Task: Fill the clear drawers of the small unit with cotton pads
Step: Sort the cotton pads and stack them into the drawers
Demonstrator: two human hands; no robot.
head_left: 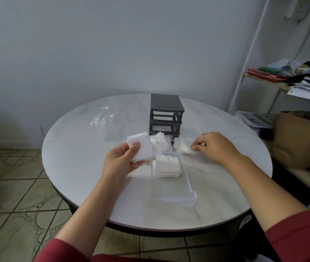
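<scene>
A small grey drawer unit (166,115) stands at the middle of the round table, its slots showing no drawers. One clear drawer (175,188) lies pulled out on the table in front of it, with a stack of white cotton pads (167,166) in its far end. My left hand (121,160) grips a bunch of white pads (141,147) just left of the drawer. Loose pads (160,142) lie at the unit's foot. My right hand (213,146) pinches pads from another pile (183,146) to the unit's right.
A crumpled clear plastic bag (105,119) lies on the white table (86,167) left of the unit. A white shelf rack (290,80) with papers and clutter stands at the right, a brown paper bag (299,140) beside it. Tiled floor lies to the left.
</scene>
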